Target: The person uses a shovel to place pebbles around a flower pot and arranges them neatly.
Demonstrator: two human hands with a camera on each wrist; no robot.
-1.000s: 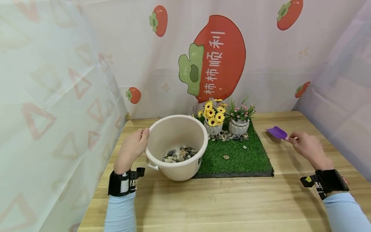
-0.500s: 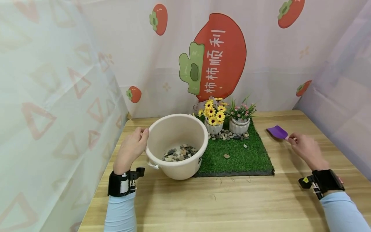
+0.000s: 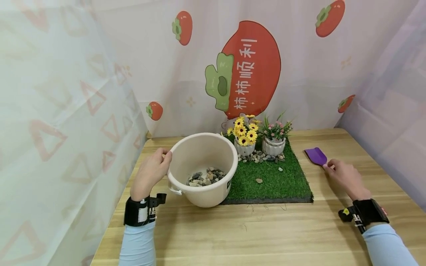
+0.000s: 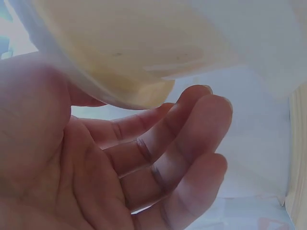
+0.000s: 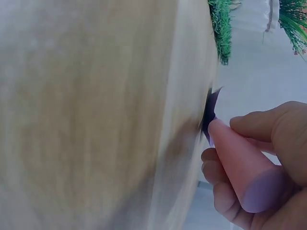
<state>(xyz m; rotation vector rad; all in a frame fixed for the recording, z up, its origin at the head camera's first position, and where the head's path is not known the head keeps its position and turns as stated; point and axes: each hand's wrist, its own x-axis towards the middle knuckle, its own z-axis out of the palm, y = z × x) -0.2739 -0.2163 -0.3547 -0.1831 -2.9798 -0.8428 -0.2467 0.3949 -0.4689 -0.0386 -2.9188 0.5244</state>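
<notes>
My left hand point(image 3: 151, 171) holds the rim of a beige plastic bucket point(image 3: 203, 197) at its left side. In the left wrist view the fingers point(image 4: 189, 139) curve below the rim, thumb side against it. Grey and tan pebbles point(image 3: 207, 177) lie on the bucket's floor. Over at the right, my right hand point(image 3: 346, 177) grips the pink handle point(image 5: 240, 165) of a small purple hand shovel point(image 3: 316, 156). Its blade is low over the wooden table, to the right of the grass mat, and looks bare.
A green artificial grass mat point(image 3: 269, 188) lies right of the bucket, with two loose stones on it. Toward its back stand a pot of yellow flowers point(image 3: 244, 149) and a pot of pink flowers point(image 3: 273, 146), with pebbles point(image 3: 257, 157) before them. Fabric walls surround the wooden table point(image 3: 233, 236).
My right hand has shifted left with the shovel, whose blade has swung to point more away from me. The left hand and bucket stay in place.
</notes>
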